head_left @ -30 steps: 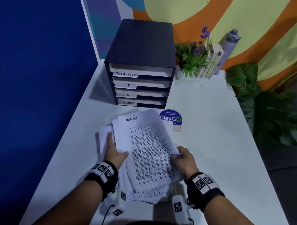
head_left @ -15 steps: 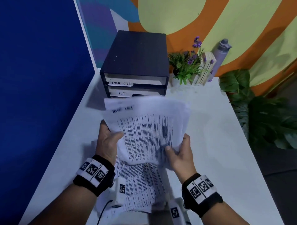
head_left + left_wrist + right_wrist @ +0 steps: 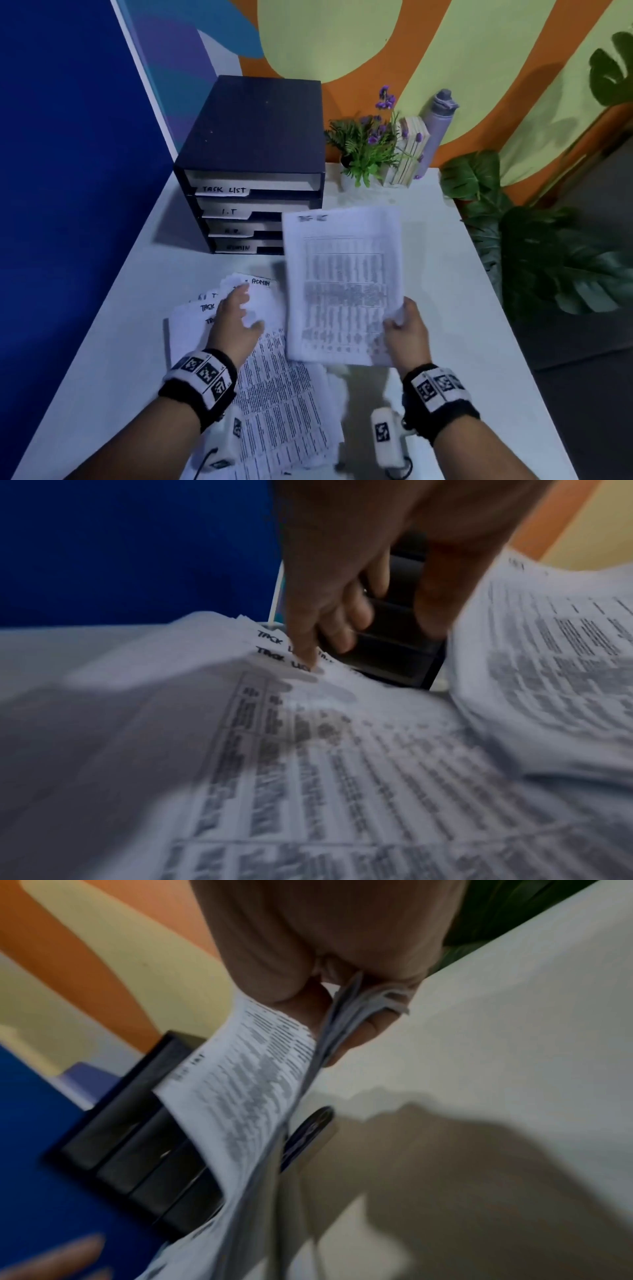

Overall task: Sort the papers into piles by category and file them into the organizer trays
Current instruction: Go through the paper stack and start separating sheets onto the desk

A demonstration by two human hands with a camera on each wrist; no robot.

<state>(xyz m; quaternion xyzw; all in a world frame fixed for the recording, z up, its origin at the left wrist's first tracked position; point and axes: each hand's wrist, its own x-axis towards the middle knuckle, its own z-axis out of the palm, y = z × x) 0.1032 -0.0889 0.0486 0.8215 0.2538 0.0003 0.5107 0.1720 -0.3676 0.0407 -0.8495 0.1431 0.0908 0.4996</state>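
While the loose pile of papers (image 3: 274, 383) lies spread on the white worktop (image 3: 462, 308), a separate sheaf of papers (image 3: 342, 287) is lifted clear of it, gripped at its near right corner by the right hand (image 3: 406, 334). The right wrist view shows the thumb on top and curled fingers (image 3: 363, 1031) beneath, pinching several sheets together. The sheaf stands up and away from that hand, its printed table facing the person and a blurred handwritten heading at the far edge.

The left hand (image 3: 236, 325) is spread, fingers mostly straight; in the left wrist view one fingertip (image 3: 304, 658) presses down on the pile near sheets headed "TASK LIST", the other fingers hanging relaxed above the paper. A sheet marked "ADMIN" peeks out just beyond its fingertips.

Beyond both hands, at the far left, sits the dark organizer (image 3: 253, 164) with four trays labelled TASK LIST, I.T, H.R. and ADMIN; the sheaf covers its lower right corner. Far beyond the right hand stand a potted plant (image 3: 366, 147) and a grey bottle (image 3: 435, 126).
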